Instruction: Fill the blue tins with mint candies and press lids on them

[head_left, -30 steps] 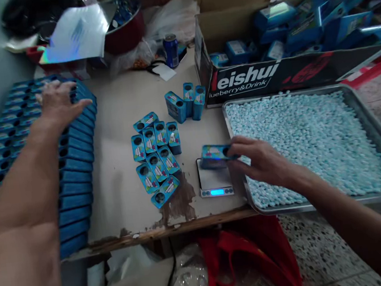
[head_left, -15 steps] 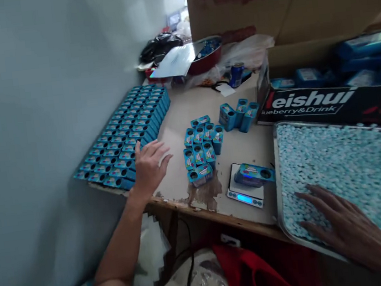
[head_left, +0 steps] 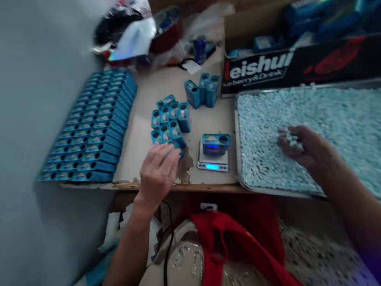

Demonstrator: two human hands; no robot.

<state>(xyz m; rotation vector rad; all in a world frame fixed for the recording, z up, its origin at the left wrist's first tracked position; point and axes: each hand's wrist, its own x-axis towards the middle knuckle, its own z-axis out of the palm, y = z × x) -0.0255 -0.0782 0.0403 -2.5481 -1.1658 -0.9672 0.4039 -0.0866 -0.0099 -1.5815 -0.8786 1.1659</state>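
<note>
left hand: i am resting it, fingers loosely curled, on the nearest tin of the loose cluster of blue tins; i cannot tell whether it is gripping one.
right hand: i am cupping it over the metal tray, a few pale blue candies lying in the curled fingers.
scale: it is sitting between cluster and tray, display glowing blue, with one blue tin lying on it.
stacked tins: they are lying in rows along the wall.
</note>
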